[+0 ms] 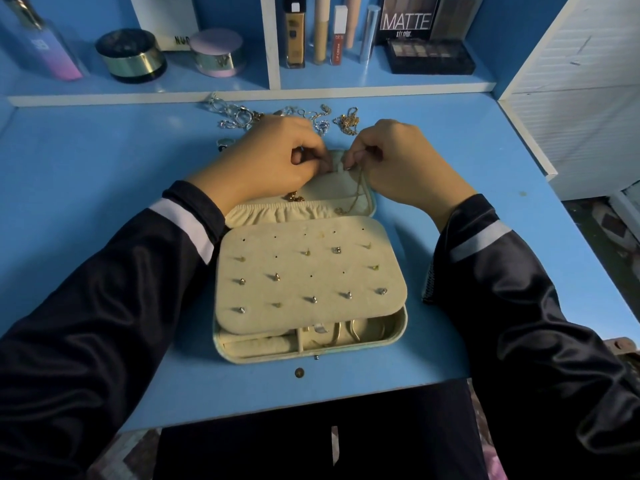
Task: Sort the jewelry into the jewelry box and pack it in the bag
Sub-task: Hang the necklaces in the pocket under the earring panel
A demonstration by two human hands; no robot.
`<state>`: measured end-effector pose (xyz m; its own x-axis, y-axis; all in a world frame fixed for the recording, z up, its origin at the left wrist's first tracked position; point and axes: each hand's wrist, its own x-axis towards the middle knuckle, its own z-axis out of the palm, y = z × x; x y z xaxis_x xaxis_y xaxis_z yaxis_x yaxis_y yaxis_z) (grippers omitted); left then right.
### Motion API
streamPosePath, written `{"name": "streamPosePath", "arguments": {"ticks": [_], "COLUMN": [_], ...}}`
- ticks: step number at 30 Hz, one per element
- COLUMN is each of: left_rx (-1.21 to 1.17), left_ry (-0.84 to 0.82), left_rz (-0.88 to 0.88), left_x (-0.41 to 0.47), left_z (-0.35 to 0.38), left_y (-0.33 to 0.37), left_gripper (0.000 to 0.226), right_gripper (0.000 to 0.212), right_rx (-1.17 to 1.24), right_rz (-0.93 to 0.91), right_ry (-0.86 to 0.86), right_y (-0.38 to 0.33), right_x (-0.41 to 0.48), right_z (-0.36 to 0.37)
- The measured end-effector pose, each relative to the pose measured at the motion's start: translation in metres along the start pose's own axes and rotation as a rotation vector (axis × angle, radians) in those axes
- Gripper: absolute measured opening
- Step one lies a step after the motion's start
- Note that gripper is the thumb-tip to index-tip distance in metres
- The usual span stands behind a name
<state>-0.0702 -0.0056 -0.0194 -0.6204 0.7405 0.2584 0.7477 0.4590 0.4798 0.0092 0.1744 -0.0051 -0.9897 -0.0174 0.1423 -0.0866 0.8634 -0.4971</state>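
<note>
A cream jewelry box [394, 332] lies open on the blue desk. Its earring panel [308, 275] carries several studs. Behind it the lid [367, 202] lies flat with an elastic pocket. Both hands work at a small tab [340, 168] near the lid's far edge. My left hand [273, 157] has its fingers curled at the tab. My right hand [394, 161] pinches a thin gold chain [356, 195] that hangs down across the lid. A second gold piece [294, 196] peeks out under my left wrist. Loose silver and gold jewelry [242, 114] lies behind the hands.
A shelf at the back holds a perfume bottle [45, 50], two round jars [131, 55], makeup tubes [322, 29] and palettes [429, 57]. A white cabinet side [571, 98] borders the desk on the right. A small round stud [299, 372] lies near the front edge.
</note>
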Motion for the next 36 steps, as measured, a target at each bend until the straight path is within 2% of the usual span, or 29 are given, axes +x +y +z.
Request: {"name": "streamPosePath", "arguments": {"ticks": [8,13,17,21,24,28,36], "left_rx": [-0.052,-0.099,-0.140,-0.152,-0.155,-0.138,-0.080], "left_ry": [-0.025,-0.021,-0.048,-0.157,-0.231,-0.279,-0.269], "left_rz": [0.007,-0.008,-0.053,-0.118,-0.148,-0.150,-0.150], "left_x": [-0.011,-0.022,-0.030,-0.035,-0.037,-0.037,-0.037], "left_z": [-0.002,-0.015,-0.029,-0.038,-0.040,-0.039,-0.034], "left_y": [0.005,0.006,0.003,0.000,0.003,0.007,0.008], "left_gripper": [0.011,0.019,0.015,0.016,0.020,0.020,0.024], "right_gripper": [0.010,0.005,0.006,0.009,0.013,0.014,0.007], "right_rx": [0.203,0.294,0.378,0.324,0.183,0.081,0.023], "right_rz": [0.028,0.011,-0.009,-0.068,-0.128,-0.156,-0.140], "right_ry": [-0.065,-0.096,-0.127,-0.266,-0.339,-0.348,-0.356], "right_y": [0.007,0.011,0.011,0.004,-0.001,-0.002,-0.005], "right_x": [-0.014,-0.018,-0.021,-0.020,-0.018,-0.017,-0.015], "right_z": [-0.010,-0.016,-0.025,-0.026,-0.021,-0.019,-0.012]}}
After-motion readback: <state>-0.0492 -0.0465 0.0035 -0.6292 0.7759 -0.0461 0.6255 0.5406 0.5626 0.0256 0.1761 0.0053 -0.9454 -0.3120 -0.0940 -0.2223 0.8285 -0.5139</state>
